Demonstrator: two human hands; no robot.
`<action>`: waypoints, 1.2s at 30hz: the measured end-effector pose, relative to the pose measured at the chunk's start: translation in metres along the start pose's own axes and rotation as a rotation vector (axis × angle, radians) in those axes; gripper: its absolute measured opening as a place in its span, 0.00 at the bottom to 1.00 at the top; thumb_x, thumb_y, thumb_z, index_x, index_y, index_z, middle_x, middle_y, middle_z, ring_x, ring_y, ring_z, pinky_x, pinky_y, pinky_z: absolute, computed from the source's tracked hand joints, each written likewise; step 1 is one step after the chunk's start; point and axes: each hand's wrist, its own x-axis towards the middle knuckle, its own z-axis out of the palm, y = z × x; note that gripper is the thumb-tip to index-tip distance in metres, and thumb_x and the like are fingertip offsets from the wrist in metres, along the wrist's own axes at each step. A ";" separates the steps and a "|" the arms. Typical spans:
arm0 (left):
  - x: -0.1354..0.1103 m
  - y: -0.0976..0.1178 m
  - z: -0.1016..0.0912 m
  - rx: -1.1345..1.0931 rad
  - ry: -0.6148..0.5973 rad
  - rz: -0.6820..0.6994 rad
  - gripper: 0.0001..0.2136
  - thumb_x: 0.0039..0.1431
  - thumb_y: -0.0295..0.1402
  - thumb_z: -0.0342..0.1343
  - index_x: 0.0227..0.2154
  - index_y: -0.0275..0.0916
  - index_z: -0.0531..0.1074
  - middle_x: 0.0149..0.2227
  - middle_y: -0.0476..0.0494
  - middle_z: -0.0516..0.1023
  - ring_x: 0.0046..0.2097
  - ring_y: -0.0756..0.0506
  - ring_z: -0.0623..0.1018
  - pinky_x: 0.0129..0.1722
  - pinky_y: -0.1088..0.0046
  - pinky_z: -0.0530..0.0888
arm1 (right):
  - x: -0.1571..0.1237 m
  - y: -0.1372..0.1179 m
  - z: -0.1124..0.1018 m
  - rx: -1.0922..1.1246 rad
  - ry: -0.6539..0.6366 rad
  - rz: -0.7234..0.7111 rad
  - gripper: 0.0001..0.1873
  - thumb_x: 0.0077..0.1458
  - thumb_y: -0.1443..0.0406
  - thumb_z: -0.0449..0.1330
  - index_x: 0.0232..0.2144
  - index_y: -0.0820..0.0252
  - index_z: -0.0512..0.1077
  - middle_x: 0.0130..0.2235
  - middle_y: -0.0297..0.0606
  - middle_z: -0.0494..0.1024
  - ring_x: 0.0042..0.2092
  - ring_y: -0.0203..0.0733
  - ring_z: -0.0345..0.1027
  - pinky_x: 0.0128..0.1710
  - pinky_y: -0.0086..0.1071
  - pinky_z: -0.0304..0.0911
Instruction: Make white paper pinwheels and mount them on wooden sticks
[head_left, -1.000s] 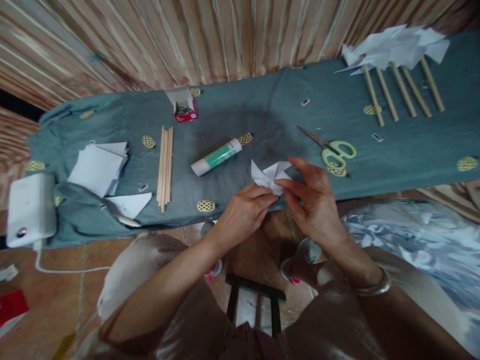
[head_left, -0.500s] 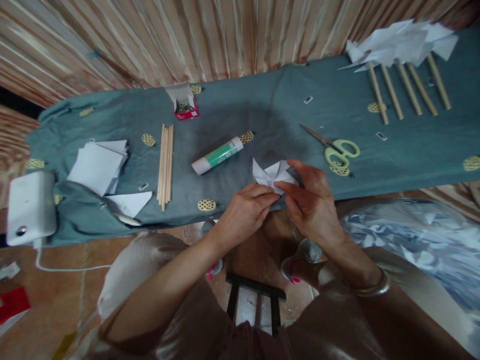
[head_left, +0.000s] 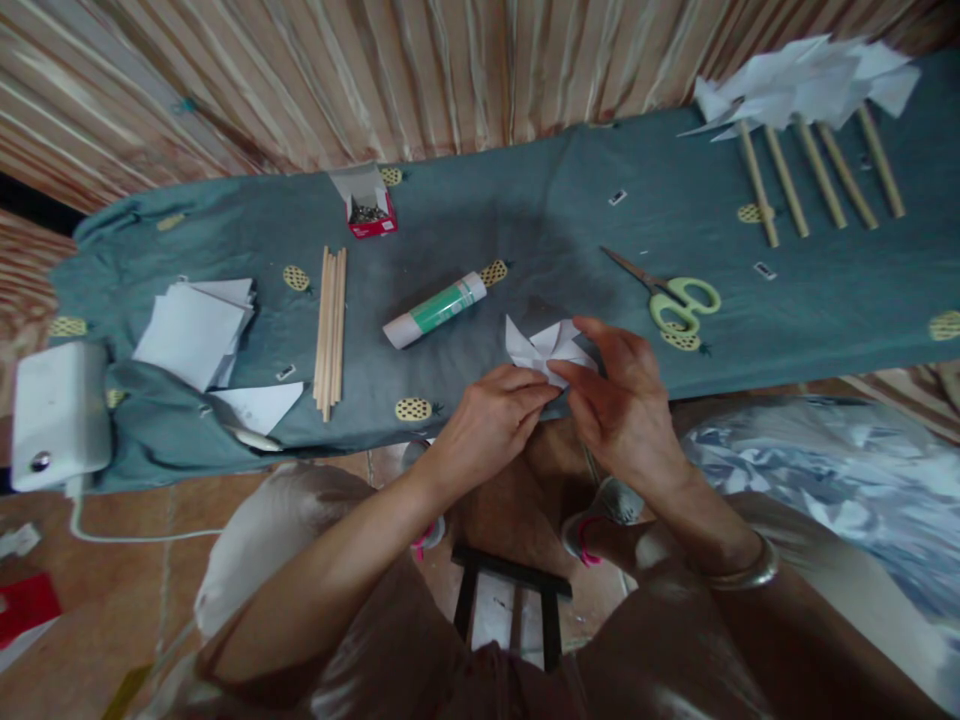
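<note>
A white paper pinwheel (head_left: 546, 345) with folded blades is between my two hands at the front edge of the table. My left hand (head_left: 499, 415) pinches its lower left side, fingers pressed together. Around the right side goes my right hand (head_left: 626, 410), with a fingertip at the centre and another on the far right blade. My fingers hide the lower part of the paper. Beyond it lies a glue stick (head_left: 435, 310) with a green label. Scissors (head_left: 679, 300) with light green handles rest to the right, blades pointing to the far left.
Several wooden sticks (head_left: 330, 335) lie left of the glue. A red box (head_left: 371, 215) of small metal pieces stands open behind. White paper sheets (head_left: 195, 335) and a white device (head_left: 61, 415) are at left. Finished pinwheels (head_left: 810, 90) on sticks lie far right.
Almost nothing differs. Both hands keep their hold on the paper pinwheel, and the view has shifted very slightly.
</note>
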 end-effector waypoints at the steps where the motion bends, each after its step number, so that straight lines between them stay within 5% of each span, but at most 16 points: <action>1: 0.000 0.000 0.000 -0.002 0.000 -0.001 0.11 0.61 0.23 0.51 0.42 0.34 0.76 0.42 0.42 0.80 0.45 0.46 0.77 0.47 0.69 0.75 | 0.000 0.000 0.000 -0.008 -0.001 -0.001 0.13 0.58 0.71 0.52 0.40 0.61 0.75 0.57 0.50 0.66 0.56 0.55 0.59 0.52 0.50 0.63; 17: 0.000 0.001 -0.001 0.013 -0.034 -0.023 0.10 0.61 0.24 0.51 0.41 0.37 0.74 0.41 0.43 0.78 0.43 0.46 0.76 0.45 0.67 0.75 | 0.000 -0.006 0.008 -0.148 -0.093 0.014 0.14 0.62 0.69 0.49 0.42 0.60 0.73 0.60 0.49 0.64 0.58 0.54 0.57 0.48 0.46 0.59; 36: 0.006 0.009 -0.005 0.488 -0.108 0.005 0.10 0.63 0.31 0.52 0.44 0.35 0.72 0.40 0.42 0.75 0.43 0.42 0.69 0.38 0.63 0.62 | -0.001 -0.001 0.009 -0.052 -0.060 0.086 0.16 0.58 0.72 0.48 0.42 0.58 0.73 0.61 0.46 0.61 0.60 0.52 0.55 0.52 0.49 0.60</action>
